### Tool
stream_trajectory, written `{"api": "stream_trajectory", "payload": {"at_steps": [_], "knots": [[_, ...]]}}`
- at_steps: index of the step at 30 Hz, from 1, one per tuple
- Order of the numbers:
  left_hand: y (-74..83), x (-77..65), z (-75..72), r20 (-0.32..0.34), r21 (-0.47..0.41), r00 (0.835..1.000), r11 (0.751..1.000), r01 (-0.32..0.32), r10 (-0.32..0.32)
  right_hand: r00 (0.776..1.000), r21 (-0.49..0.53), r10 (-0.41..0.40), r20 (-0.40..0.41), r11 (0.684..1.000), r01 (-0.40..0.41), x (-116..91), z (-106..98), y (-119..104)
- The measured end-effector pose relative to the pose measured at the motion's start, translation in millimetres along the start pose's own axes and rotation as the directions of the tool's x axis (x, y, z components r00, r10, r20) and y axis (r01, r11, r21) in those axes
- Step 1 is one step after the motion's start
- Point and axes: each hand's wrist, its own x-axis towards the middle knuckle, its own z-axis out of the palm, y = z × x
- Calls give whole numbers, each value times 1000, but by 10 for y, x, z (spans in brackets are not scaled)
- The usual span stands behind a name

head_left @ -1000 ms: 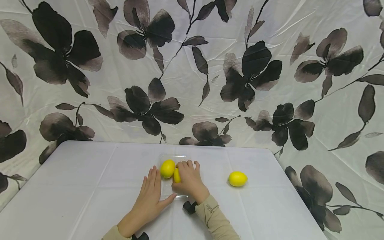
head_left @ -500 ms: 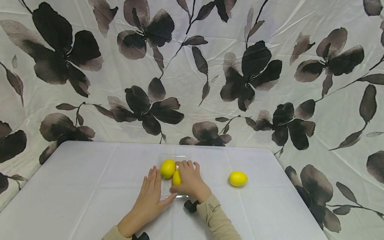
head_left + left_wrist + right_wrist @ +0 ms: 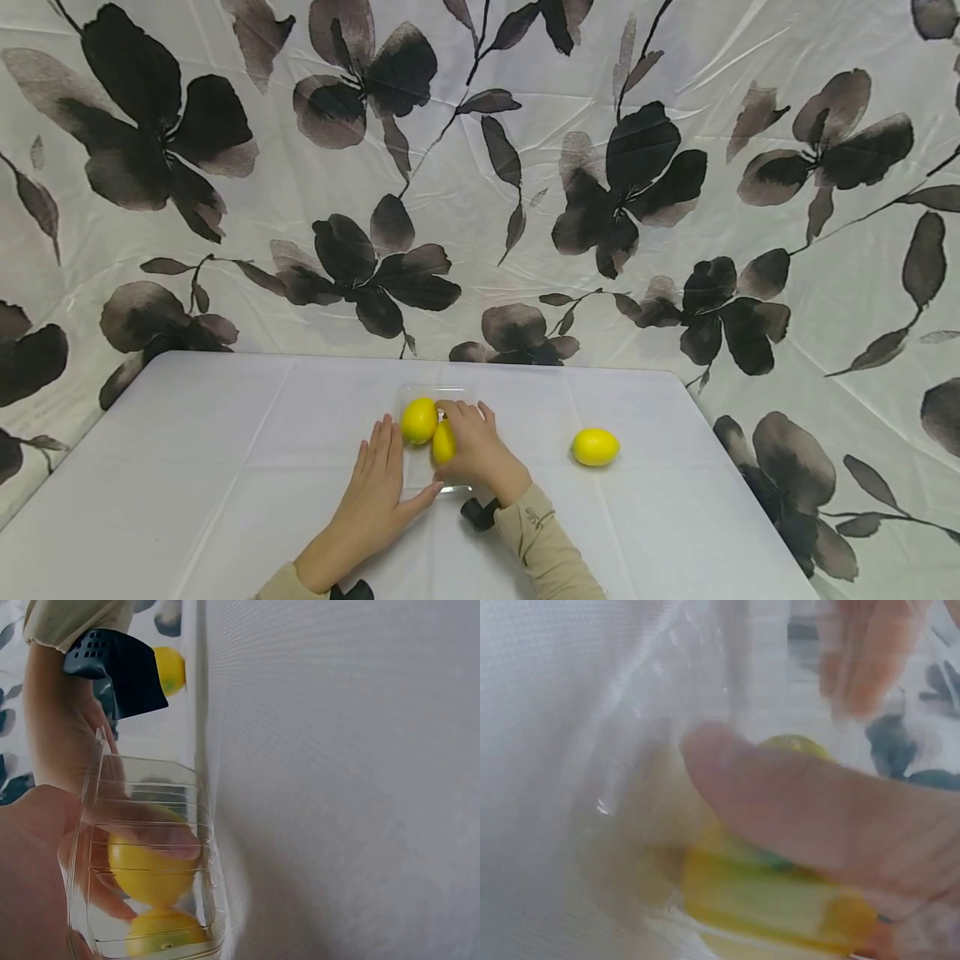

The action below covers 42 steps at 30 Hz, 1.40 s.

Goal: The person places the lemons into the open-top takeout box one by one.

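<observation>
My left hand (image 3: 375,492) lies with straight fingers along the left side of a clear plastic container (image 3: 420,479), thumb spread near its front edge. Inside the container, one yellow lemon (image 3: 419,421) sits at the back left. My right hand (image 3: 480,446) reaches in from the right, fingers and thumb curled round a second lemon (image 3: 444,442) that touches the first. Through the ribbed wall, the left wrist view shows the held lemon (image 3: 150,874) behind the right thumb, with the other lemon (image 3: 166,931) beside it. The right wrist view is blurred, its thumb (image 3: 780,795) crossing the lemon.
A third lemon (image 3: 596,447) lies on the white-covered table (image 3: 637,525), to the right of the container. Behind the table hangs a flower-printed cloth (image 3: 517,192). Black wrist cameras sit at both wrists, the right one (image 3: 478,514) close to the container's front edge.
My right hand has shifted slightly right, and its fingers have moved a little, showing more of the second lemon. The left hand and the other lemons have stayed in place.
</observation>
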Motion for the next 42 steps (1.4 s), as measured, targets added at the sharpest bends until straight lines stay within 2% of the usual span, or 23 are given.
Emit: {"api": "stream_trajectory", "payload": {"at_steps": [5,19,30,42], "knots": [[4,2,-7,8,-4,1000,1000,4,-4,1000,19,-4,-11,1000,4,14,18,7],[-1,4,-7,19,-17,1000,1000,3,-3,998,5,13,56,1000,-13,-12,-11,-17],[4,-5,-24,28,-23,1000,1000,1,-1,998,28,-4,58,1000,3,-38,-59,-49],[-4,-7,-10,22,-31,1000,1000,-3,4,998,71,16,65,997,-21,-64,-158,-47]]}}
